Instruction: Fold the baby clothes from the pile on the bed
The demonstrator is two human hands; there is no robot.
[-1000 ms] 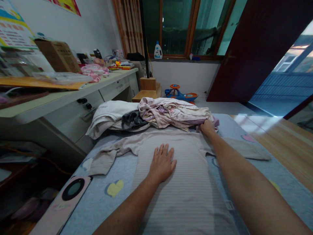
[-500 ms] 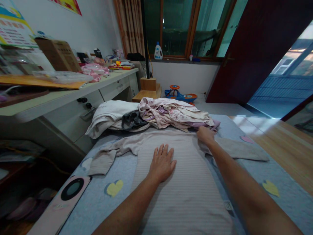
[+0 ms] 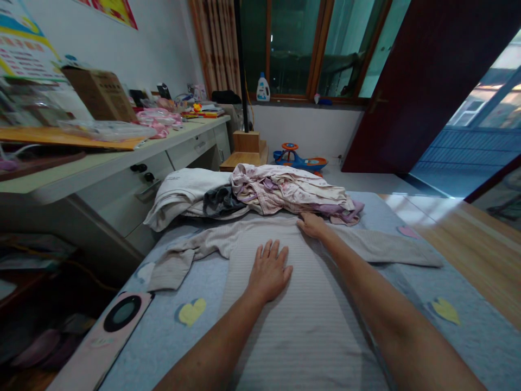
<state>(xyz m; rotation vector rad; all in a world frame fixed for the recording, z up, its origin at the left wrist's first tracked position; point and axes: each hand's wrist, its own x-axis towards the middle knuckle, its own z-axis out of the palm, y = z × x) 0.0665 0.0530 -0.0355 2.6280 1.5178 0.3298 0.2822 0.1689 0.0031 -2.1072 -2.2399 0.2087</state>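
Note:
A pale grey striped long-sleeved shirt (image 3: 301, 326) lies spread on the bed, its neck end away from me. One sleeve stretches out to the left and the other to the right. My left hand (image 3: 271, 271) rests flat on the middle of the shirt, fingers spread. At the top edge of the shirt, my right hand (image 3: 312, 225) has its fingers closed on the fabric near the neckline; the fingertips are partly hidden. Just beyond it is a heap of clothes with a floral garment (image 3: 285, 187), a white garment (image 3: 191, 190) and a dark grey piece (image 3: 222, 200).
The blue bedsheet (image 3: 163, 336) has heart prints. At the lower left lies a pink panel with a dark round window (image 3: 122, 314). A cluttered desk (image 3: 183, 136) runs along the left. A ride-on toy car (image 3: 301, 160) stands beyond the bed, near the dark red door (image 3: 391, 81).
My right hand has moved left along the shirt's top edge, from the right shoulder toward the neckline. The shirt's right side has shifted inward. My left hand has stayed in place.

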